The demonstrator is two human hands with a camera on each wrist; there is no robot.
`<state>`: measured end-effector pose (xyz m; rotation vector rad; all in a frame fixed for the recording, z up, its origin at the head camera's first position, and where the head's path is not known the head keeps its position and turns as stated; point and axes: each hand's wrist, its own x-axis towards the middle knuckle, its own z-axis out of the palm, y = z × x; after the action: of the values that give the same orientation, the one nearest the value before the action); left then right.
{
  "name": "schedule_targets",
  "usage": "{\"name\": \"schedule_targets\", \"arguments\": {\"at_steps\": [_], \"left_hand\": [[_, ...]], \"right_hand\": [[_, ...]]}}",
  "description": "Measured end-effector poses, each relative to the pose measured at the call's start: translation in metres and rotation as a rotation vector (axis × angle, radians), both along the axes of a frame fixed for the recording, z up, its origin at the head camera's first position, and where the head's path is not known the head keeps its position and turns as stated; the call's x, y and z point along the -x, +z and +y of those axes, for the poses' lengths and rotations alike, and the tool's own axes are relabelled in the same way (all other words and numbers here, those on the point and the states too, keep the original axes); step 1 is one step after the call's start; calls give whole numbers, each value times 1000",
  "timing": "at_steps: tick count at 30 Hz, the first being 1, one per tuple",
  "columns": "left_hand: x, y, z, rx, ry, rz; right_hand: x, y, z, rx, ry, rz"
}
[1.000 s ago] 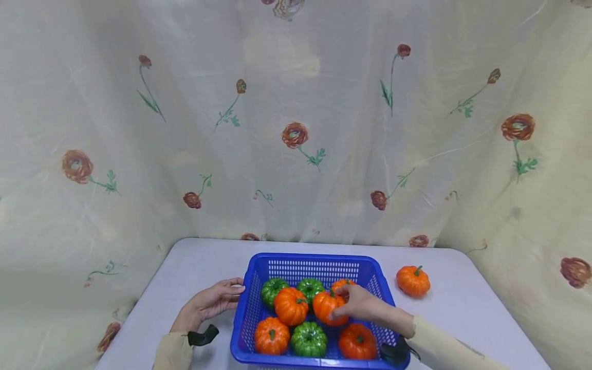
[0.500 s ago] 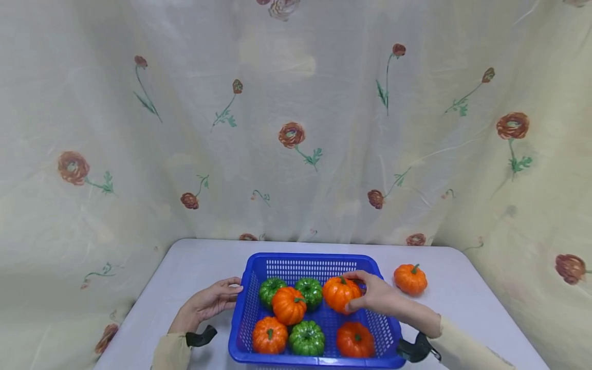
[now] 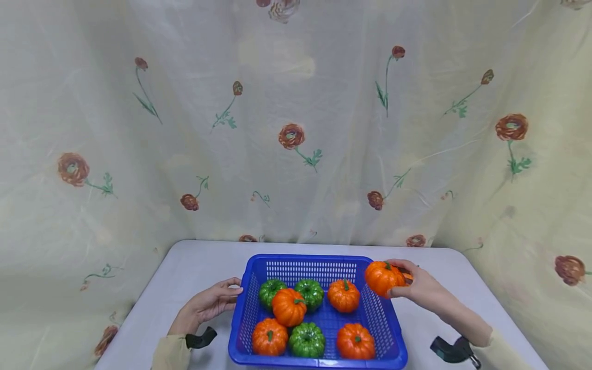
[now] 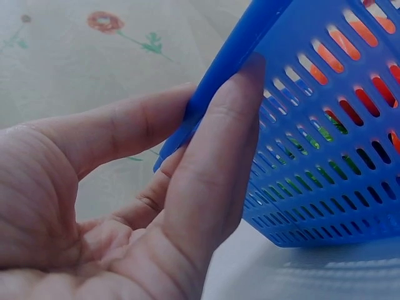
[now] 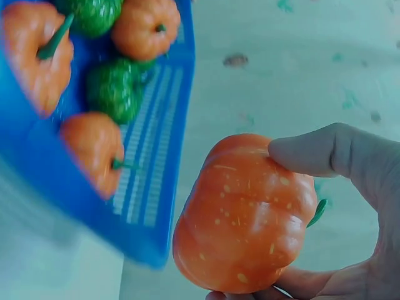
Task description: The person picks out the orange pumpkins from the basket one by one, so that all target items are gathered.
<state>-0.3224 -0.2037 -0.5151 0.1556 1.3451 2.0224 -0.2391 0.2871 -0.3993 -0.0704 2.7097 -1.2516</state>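
My left hand [image 3: 208,304] holds the left rim of the blue plastic basket [image 3: 319,363]; in the left wrist view the rim runs between thumb and fingers [image 4: 215,144]. With my right hand [image 3: 427,289] I grip a small orange pumpkin [image 3: 382,279], raised over the basket's right rim. The right wrist view shows the thumb on one side of that speckled pumpkin [image 5: 244,219] and fingertips beneath it. Inside the basket lie several orange pumpkins [image 3: 344,296] and green pumpkins [image 3: 308,340], one orange pumpkin [image 3: 289,307] resting on top of others.
Another orange pumpkin on the table's right side is mostly hidden behind my right hand. A white table [image 3: 203,257] carries the basket, and a flowered curtain [image 3: 324,216] hangs along its back and sides. Black straps sit at both wrists.
My right hand has lifted the orange pumpkin from inside the basket and moved it right, over the rim, uncovering another orange pumpkin in the basket. My left hand stays on the rim.
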Motion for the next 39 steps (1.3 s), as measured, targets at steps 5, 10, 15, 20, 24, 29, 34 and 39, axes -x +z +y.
{"name": "schedule_targets", "arguments": {"at_steps": [5,10,15,20,24,29,34,39], "left_hand": [[-1,0,0,8,18,-3],[0,-1,0,5,13,-2],[0,-2,-1,-11,11,-17],[0,-2,0,8,24,-20],[1,-2,1,27,27,-8],[2,-3,1,28,32,-14],[1,-4,1,24,30,-12],[0,-4,1,16,32,-7]], "right_hand": [[-1,-8,36,-23,-71,-23],[1,-29,70,-44,-142,-72],[8,-53,98,-31,-206,-121],[16,-70,119,-18,-264,-155],[22,-82,133,-13,-301,-140],[31,-94,144,0,-324,-126],[41,-104,150,3,-322,-121],[49,-116,153,4,-321,-106]]}}
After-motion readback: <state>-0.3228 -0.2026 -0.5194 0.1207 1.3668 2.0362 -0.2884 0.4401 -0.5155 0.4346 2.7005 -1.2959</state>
